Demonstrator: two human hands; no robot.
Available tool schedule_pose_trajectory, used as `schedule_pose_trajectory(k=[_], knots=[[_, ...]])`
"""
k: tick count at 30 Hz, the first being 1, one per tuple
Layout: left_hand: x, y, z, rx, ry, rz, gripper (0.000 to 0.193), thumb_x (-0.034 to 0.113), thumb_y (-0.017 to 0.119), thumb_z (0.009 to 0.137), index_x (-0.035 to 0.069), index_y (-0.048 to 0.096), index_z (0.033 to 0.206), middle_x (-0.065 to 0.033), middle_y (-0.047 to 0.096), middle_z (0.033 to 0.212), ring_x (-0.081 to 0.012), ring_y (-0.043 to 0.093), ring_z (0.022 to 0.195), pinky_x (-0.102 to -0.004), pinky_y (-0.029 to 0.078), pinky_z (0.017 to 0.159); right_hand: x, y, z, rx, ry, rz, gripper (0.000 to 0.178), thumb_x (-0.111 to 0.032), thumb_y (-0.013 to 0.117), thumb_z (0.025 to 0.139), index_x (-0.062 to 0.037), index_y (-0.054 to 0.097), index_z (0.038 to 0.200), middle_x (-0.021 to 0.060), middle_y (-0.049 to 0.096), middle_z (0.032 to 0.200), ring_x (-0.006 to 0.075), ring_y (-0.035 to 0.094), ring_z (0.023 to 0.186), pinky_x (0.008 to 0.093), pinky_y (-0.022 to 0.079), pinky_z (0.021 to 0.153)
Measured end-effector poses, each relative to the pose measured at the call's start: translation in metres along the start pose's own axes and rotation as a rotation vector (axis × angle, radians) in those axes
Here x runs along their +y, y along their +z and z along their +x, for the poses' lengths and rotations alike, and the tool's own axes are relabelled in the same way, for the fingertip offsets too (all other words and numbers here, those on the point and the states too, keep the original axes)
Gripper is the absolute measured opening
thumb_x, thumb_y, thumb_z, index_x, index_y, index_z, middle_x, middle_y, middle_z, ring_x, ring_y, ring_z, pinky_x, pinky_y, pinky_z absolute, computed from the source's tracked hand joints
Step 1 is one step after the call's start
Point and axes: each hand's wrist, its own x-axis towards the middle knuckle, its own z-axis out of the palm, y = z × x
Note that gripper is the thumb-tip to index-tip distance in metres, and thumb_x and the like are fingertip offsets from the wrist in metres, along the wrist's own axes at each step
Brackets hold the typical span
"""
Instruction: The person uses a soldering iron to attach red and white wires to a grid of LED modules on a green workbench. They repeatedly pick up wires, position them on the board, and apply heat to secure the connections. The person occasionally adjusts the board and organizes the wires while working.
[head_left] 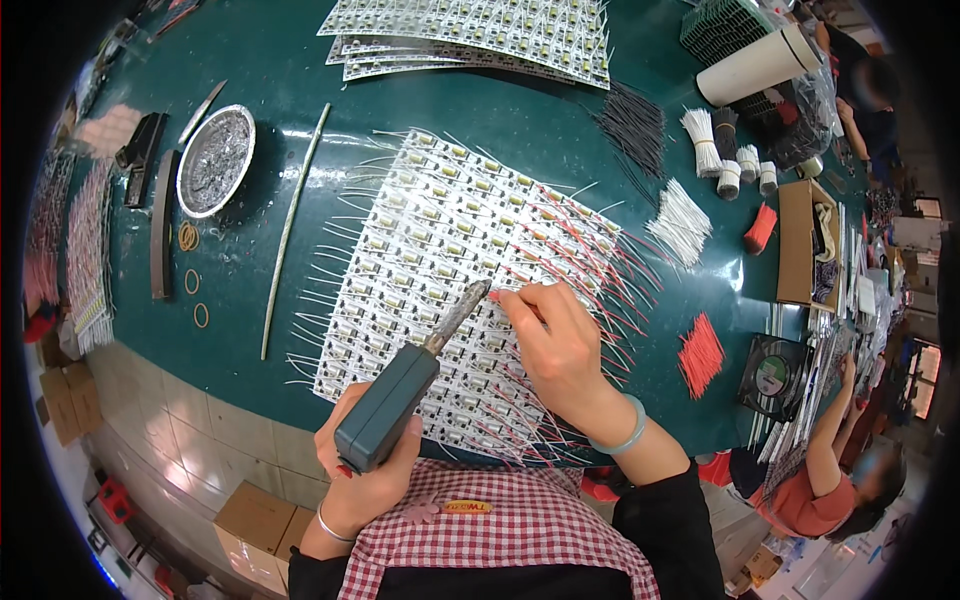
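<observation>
My left hand [368,465] is closed round the dark green handle of a soldering gun [388,405]. The gun's metal tip reaches up to the middle of a white circuit board panel [400,270], close to my right fingertips. Over the panel, my right hand [556,340] is closed in a pinch; what lies between the fingers is too small to make out, with a bit of red at the fingertips. The panel carries rows of small yellow-and-black components. White wires stick out along its left side, while red wires [590,245] spread from its right part.
Stacked panels [470,45] lie at the far edge. Black [632,125], white [682,222] and red wire bundles [701,355] sit at right, near a small fan [775,375]. A metal bowl [216,160], rubber bands [201,315] and a thin rod [296,230] are at left. Co-workers sit at right.
</observation>
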Motion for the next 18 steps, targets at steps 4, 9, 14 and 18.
schedule_pose_trajectory(k=[4, 9, 14, 18], knots=[[0.0019, 0.0007, 0.0009, 0.001, 0.015, 0.018, 0.019, -0.005, 0.073, 0.075, -0.006, 0.069, 0.094, -0.0152, 0.067, 0.095, -0.0215, 0.066, 0.078, -0.0301, 0.052, 0.068, 0.0002, 0.001, -0.0007, 0.004, -0.006, 0.001, 0.027, 0.0, 0.066, 0.078, 0.0021, 0.065, 0.105, 0.0083, 0.055, 0.09, 0.0234, 0.056, 0.078, 0.0341, 0.046, 0.063], [0.0026, 0.0019, 0.0025, 0.008, 0.031, 0.044, 0.018, -0.004, 0.073, 0.076, -0.006, 0.068, 0.094, -0.0144, 0.066, 0.093, -0.0204, 0.065, 0.077, -0.0298, 0.052, 0.067, -0.0021, 0.0018, 0.0004, -0.006, 0.0, -0.008, 0.027, 0.001, 0.067, 0.078, 0.0031, 0.065, 0.105, 0.0083, 0.055, 0.089, 0.0225, 0.056, 0.077, 0.0332, 0.046, 0.061], [0.0019, 0.0029, 0.0016, 0.02, 0.011, -0.003, 0.018, -0.004, 0.073, 0.076, -0.005, 0.068, 0.094, -0.0132, 0.066, 0.092, -0.0188, 0.064, 0.075, -0.0294, 0.051, 0.066, -0.0044, 0.002, 0.0009, -0.007, 0.015, -0.02, 0.026, 0.002, 0.068, 0.078, 0.0041, 0.065, 0.104, 0.0084, 0.054, 0.088, 0.0218, 0.055, 0.076, 0.0325, 0.046, 0.06], [0.0032, 0.0034, 0.0008, 0.02, -0.041, -0.038, 0.018, -0.003, 0.073, 0.077, -0.005, 0.068, 0.093, -0.0124, 0.065, 0.091, -0.0177, 0.063, 0.074, -0.029, 0.05, 0.065, -0.005, 0.0018, 0.0014, -0.009, 0.016, -0.018, 0.026, 0.002, 0.068, 0.078, 0.0052, 0.065, 0.104, 0.0087, 0.054, 0.088, 0.022, 0.055, 0.076, 0.0326, 0.046, 0.06]])
